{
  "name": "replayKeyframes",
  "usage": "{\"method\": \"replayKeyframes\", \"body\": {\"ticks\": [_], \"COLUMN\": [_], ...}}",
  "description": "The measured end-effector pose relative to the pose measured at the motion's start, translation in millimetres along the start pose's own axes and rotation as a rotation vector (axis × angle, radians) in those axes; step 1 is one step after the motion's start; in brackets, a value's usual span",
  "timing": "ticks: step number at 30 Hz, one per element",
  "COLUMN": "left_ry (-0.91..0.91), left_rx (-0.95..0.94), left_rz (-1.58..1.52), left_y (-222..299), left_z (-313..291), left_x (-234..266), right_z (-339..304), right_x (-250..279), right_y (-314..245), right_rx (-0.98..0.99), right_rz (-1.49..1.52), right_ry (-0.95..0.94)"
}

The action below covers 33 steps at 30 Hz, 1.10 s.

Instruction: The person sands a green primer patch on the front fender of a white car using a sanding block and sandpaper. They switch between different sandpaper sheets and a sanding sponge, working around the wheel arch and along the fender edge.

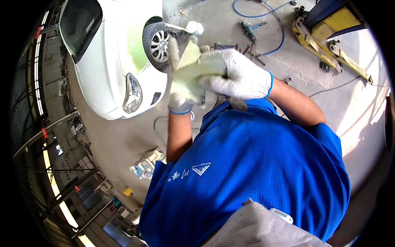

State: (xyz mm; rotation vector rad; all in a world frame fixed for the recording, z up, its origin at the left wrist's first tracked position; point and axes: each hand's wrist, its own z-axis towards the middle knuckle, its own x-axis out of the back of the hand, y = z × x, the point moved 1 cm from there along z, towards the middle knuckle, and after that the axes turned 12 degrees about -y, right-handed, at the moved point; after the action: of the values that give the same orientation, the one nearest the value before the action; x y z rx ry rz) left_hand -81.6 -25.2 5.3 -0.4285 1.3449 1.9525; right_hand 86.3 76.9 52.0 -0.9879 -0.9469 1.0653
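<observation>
Gloves, white with blue cuffs, covered both hands when I checked the head view from my station. I found the hands close together in front of the blue shirt. Fingers and thumb of the right hand were closed on a flat piece, pale grey-green and blurred, which lay between the two hands. The left hand was raised facing it, fingers extended and smeared pale green; I could not tell whether it gripped anything.

To the left I noted a white car, with a pale green patch on the body beside its front wheel. Near that wheel was a white container. Beyond the hands, a power tool lay on the floor beside a blue hose. Yellow lift arms stood at upper right.
</observation>
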Motion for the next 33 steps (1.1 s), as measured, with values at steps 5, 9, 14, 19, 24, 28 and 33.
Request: {"method": "replayKeyframes", "body": {"ticks": [5, 9, 14, 19, 24, 28, 33], "left_ry": [0.229, 0.692, 0.245, 0.313, 0.347, 0.372, 0.362], "left_rx": [0.014, 0.118, -0.028, -0.063, -0.196, -0.167, -0.337], "left_rz": [0.507, -0.199, 0.705, 0.525, 0.639, 0.769, 0.346], "left_y": [68, 112, 129, 151, 151, 154, 163], "left_z": [-58, -92, -132, -157, -157, -169, -168], "left_x": [4, 60, 52, 66, 83, 80, 72], "right_z": [73, 105, 140, 161, 177, 206, 204], "right_x": [-46, -113, -137, -149, -170, -156, -175], "right_y": [28, 17, 25, 21, 32, 33, 0], "right_rx": [-0.246, 0.039, -0.309, -0.329, -0.274, -0.467, -0.156], "right_rz": [0.113, -0.026, -0.117, 0.099, -0.150, 0.015, -0.053], "right_ry": [0.215, -0.090, 0.125, -0.097, 0.004, -0.013, -0.204]}}
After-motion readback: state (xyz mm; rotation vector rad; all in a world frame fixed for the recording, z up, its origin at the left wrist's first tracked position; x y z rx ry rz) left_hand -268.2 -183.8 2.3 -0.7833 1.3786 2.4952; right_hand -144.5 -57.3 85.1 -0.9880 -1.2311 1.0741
